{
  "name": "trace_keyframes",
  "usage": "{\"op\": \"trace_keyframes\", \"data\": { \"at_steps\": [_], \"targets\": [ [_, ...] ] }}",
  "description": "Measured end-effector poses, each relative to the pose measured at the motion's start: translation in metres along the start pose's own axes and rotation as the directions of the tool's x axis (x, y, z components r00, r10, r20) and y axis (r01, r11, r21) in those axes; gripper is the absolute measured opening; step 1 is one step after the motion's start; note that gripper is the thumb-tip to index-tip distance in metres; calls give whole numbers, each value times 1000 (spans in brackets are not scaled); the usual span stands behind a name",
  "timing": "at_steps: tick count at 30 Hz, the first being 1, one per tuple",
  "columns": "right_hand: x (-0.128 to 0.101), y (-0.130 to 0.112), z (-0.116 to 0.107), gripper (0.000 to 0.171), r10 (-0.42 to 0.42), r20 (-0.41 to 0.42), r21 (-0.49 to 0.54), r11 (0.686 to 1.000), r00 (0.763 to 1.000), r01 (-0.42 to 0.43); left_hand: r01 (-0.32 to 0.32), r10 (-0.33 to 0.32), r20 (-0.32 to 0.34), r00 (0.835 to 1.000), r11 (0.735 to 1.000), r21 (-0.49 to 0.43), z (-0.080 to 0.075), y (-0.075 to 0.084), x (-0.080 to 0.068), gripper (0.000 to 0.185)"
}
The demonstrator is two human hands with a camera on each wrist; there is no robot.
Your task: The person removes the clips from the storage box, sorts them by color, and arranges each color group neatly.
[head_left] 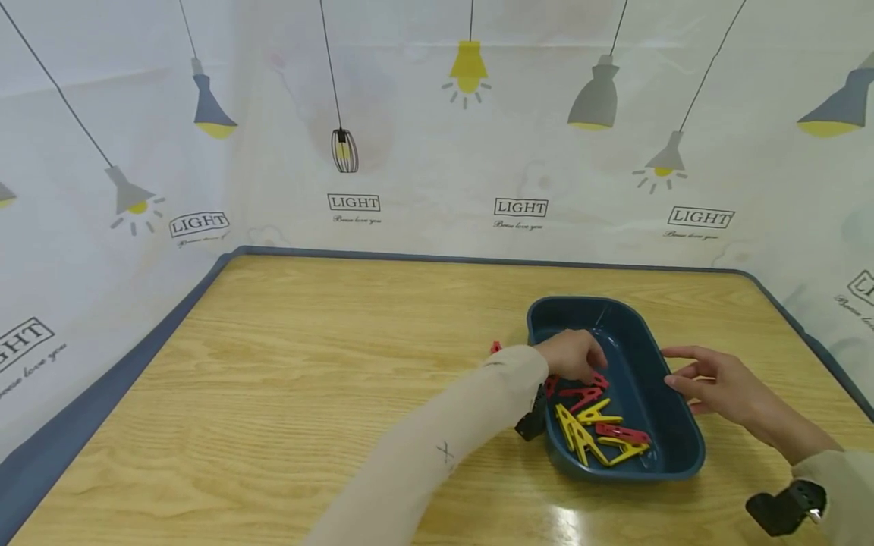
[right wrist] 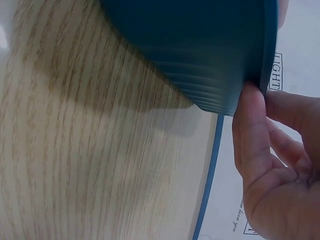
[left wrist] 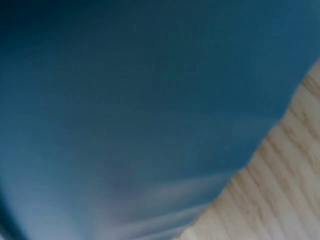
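My left hand [head_left: 572, 355] reaches over the near-left rim into a dark blue basin [head_left: 631, 349], its fingers bent downward. A red clothespin [head_left: 599, 381] lies right at the fingertips; whether they pinch it is hidden. Several red and yellow clothespins, such as a yellow clothespin [head_left: 599, 413], lie below the hand on the basin floor. Blurred blue basin wall [left wrist: 150, 100] fills most of the left wrist view. My right hand [head_left: 724, 383] is at the basin's right side. In the right wrist view, its fingertips [right wrist: 252, 102] touch the outer wall just under the rim.
Another red clothespin [head_left: 496, 347] shows beyond the left sleeve, outside the basin, partly hidden. The wooden tabletop [head_left: 307, 364] has a blue edge, with a printed lamp-pattern sheet [head_left: 423, 167] standing behind it. A black wrist strap [head_left: 785, 508] sits on the right sleeve.
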State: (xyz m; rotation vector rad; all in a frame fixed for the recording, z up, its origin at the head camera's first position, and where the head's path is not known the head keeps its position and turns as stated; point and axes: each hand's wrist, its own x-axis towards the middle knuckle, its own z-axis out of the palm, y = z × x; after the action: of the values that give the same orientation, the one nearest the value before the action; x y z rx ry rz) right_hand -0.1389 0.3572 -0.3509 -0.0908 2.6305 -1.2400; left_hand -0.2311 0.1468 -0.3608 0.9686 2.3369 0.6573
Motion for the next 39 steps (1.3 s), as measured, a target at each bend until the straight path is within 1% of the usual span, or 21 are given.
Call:
{"op": "trace_keyframes", "data": {
  "at_steps": [2,7,14,20,26,33,39],
  "targets": [
    [0,0,0,61,0,3,1,1000,1000,0,-4,4,1,1000,999,43,1,1,0,31],
    [0,0,0,60,6,12,0,1000,1000,-6,5,-6,15,1000,995,102,3,3,-1,31],
    [0,0,1,60,5,5,-18,1000,1000,-5,3,-9,49,999,994,112,5,2,2,31],
    [-1,1,1,63,11,2,-16,1000,1000,-11,-12,3,56,998,987,161,7,2,5,27],
    [-1,1,1,63,12,5,-16,1000,1000,-12,-10,3,51,999,989,149,8,1,6,24],
    [0,-1,2,57,3,8,-28,1000,1000,-3,-48,40,54,998,988,150,6,1,4,24],
    [1,0,2,55,-2,-1,-46,999,1000,2,-83,79,37,996,989,121,4,0,5,22]
  ]
}}
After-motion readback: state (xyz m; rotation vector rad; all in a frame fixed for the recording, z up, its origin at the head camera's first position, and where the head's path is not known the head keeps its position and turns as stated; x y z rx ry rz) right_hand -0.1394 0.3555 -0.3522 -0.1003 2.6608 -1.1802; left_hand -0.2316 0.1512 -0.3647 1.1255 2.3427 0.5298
